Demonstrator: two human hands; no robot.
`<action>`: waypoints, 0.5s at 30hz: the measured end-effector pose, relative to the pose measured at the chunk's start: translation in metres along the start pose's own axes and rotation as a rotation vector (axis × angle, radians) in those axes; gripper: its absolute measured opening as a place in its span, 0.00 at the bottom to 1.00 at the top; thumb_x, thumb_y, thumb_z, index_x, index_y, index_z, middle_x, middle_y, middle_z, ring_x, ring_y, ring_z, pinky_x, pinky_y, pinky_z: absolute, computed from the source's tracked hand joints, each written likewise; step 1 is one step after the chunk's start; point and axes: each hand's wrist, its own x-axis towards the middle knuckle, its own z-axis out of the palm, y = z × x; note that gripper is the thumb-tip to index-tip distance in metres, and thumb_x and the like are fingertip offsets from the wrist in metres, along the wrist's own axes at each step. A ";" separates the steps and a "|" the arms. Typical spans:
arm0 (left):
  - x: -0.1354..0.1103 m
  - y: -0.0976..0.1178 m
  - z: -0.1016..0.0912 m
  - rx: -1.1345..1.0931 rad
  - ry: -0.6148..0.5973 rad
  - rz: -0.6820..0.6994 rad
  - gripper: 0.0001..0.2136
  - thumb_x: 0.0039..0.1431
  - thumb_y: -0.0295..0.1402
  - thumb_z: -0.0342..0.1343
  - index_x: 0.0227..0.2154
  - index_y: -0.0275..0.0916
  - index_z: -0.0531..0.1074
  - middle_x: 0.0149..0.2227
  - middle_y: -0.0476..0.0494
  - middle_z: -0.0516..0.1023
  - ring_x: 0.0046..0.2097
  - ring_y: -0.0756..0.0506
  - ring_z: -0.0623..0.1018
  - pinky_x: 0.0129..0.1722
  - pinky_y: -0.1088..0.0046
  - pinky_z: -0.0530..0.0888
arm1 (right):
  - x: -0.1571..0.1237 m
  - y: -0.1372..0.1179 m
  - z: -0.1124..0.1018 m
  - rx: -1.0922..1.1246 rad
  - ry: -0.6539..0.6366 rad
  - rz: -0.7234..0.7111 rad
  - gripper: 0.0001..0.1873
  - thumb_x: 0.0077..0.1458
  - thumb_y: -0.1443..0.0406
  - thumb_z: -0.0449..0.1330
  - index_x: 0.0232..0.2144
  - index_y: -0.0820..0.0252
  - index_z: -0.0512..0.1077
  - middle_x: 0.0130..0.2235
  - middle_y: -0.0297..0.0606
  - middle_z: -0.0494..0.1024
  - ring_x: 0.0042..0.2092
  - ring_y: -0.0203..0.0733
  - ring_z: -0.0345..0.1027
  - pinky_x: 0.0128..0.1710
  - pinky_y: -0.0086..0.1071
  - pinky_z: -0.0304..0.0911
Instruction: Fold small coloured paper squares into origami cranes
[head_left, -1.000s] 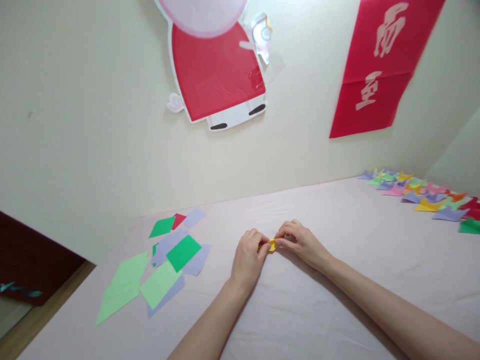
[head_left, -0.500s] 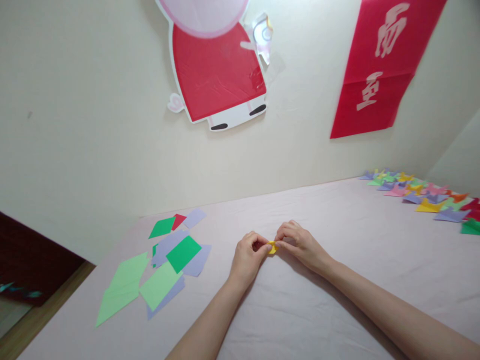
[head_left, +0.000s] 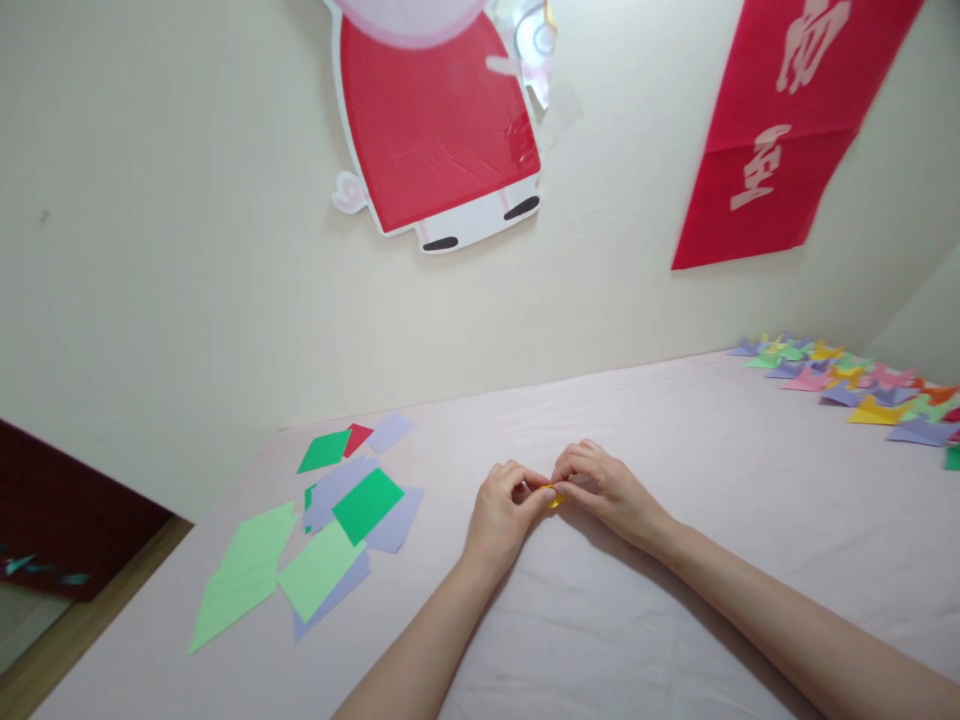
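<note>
A small piece of folded yellow paper (head_left: 554, 498) is pinched between my two hands, low over the pale bed sheet. My left hand (head_left: 510, 505) grips its left side between thumb and forefinger. From the right, my right hand (head_left: 600, 490) pinches the same paper, with its fingertips almost touching the left ones. Fingers cover most of the paper, so its folded shape cannot be made out.
Loose paper sheets, green (head_left: 367, 506), light green (head_left: 251, 560) and lilac (head_left: 394, 520), lie to the left. Several folded paper figures (head_left: 877, 409) stand in rows at the far right. Behind the sheet (head_left: 630, 610) rises a wall with a red banner (head_left: 765, 150).
My left hand has shifted slightly right, closer to the right hand, and less of the yellow paper shows. The view has tilted a little.
</note>
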 end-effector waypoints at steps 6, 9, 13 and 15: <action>0.000 -0.002 0.001 -0.027 0.011 -0.010 0.05 0.54 0.29 0.60 0.24 0.39 0.75 0.26 0.50 0.72 0.33 0.47 0.69 0.34 0.72 0.65 | 0.000 0.001 0.002 -0.006 0.019 -0.015 0.09 0.61 0.65 0.56 0.28 0.56 0.71 0.31 0.37 0.74 0.39 0.44 0.64 0.40 0.37 0.60; 0.000 -0.003 0.002 -0.035 0.025 -0.014 0.05 0.53 0.30 0.60 0.23 0.39 0.75 0.26 0.50 0.72 0.33 0.47 0.70 0.34 0.73 0.65 | 0.000 0.003 0.003 -0.004 0.017 0.003 0.08 0.60 0.66 0.56 0.28 0.56 0.71 0.31 0.37 0.75 0.39 0.44 0.64 0.40 0.37 0.60; 0.000 -0.002 0.003 -0.042 0.034 -0.019 0.05 0.52 0.29 0.60 0.23 0.39 0.75 0.27 0.49 0.73 0.34 0.47 0.70 0.34 0.73 0.65 | -0.001 0.006 0.004 -0.005 0.018 0.015 0.07 0.60 0.66 0.57 0.29 0.56 0.72 0.31 0.36 0.75 0.39 0.44 0.64 0.40 0.36 0.59; -0.001 -0.002 0.003 -0.045 0.036 -0.020 0.05 0.52 0.29 0.60 0.22 0.39 0.75 0.27 0.49 0.73 0.34 0.47 0.71 0.34 0.73 0.65 | -0.001 0.007 0.004 -0.011 0.010 0.015 0.07 0.60 0.66 0.57 0.30 0.56 0.72 0.31 0.36 0.75 0.39 0.44 0.64 0.40 0.36 0.59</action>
